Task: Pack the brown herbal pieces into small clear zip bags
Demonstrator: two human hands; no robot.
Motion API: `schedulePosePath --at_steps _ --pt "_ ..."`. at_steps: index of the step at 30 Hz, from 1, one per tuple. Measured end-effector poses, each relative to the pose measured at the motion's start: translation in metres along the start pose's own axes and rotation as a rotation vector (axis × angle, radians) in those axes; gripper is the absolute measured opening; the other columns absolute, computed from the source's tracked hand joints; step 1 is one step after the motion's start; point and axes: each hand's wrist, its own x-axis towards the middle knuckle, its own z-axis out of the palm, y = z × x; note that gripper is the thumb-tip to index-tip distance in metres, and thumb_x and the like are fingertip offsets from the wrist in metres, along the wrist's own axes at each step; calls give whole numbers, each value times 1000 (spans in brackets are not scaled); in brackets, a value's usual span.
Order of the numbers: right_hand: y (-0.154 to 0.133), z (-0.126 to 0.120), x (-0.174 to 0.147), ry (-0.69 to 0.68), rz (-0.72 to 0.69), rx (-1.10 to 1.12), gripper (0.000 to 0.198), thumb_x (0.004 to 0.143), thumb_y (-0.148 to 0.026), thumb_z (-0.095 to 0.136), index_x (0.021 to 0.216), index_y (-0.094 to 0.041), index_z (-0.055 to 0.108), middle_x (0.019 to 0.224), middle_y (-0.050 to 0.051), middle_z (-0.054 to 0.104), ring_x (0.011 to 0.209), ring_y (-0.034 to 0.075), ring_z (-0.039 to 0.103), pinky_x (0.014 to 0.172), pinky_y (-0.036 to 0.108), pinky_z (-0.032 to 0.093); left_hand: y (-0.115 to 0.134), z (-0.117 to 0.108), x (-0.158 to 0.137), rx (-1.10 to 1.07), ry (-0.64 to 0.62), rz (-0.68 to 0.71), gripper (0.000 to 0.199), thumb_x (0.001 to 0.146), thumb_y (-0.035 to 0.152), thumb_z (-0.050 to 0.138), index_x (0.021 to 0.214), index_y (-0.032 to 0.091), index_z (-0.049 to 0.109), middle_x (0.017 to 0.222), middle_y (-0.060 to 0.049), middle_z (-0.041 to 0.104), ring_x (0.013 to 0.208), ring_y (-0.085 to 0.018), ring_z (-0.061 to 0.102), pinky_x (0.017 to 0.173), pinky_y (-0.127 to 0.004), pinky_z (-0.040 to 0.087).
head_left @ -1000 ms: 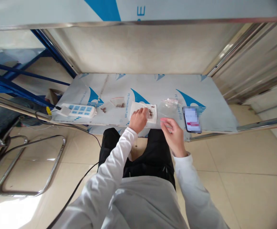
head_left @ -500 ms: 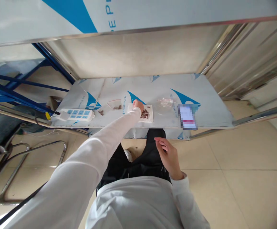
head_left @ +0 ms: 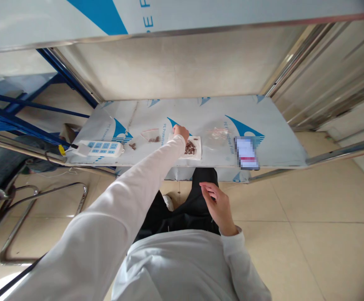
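Observation:
My left hand (head_left: 181, 131) reaches over the far edge of a small white tray (head_left: 197, 156) on the film-covered shelf. Its fingers are curled in and turned away, so what they hold, if anything, is hidden. Small brown metallic pieces (head_left: 190, 147) lie heaped in the tray, just below that hand. Over my lap, near the shelf's front edge, my right hand (head_left: 220, 207) hangs with loosely bent, parted fingers and holds nothing. Left of the tray is a clear bag (head_left: 150, 136) with small brown pieces. A few loose brown pieces (head_left: 133, 146) lie farther left.
A white power strip (head_left: 105, 149) lies at the shelf's left end. To the right are a crumpled clear plastic bag (head_left: 217, 133) and a phone (head_left: 247, 154) at the front edge. An upper shelf (head_left: 200, 16) overhangs the back. A metal-framed chair (head_left: 44, 188) stands at left.
My left hand has moved slightly away from me, toward the tray's far side, showing more of the pieces. My right hand has shifted a little to the left.

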Motion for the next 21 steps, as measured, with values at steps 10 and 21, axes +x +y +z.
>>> schedulePosePath --at_steps 10,21 --pt "-35 -5 55 -4 85 181 52 77 -52 68 115 -17 65 109 13 71 94 26 68 78 36 56 27 17 -142 -565 143 23 56 68 21 70 120 13 49 93 -7 62 76 -18 60 72 -30 48" --pt "-55 -17 68 -220 212 227 43 76 -54 67 89 -14 74 84 10 76 65 18 67 56 27 51 -11 34 -215 -1646 -75 -341 40 68 50 74 75 14 59 64 0 60 55 -9 53 56 -23 43"
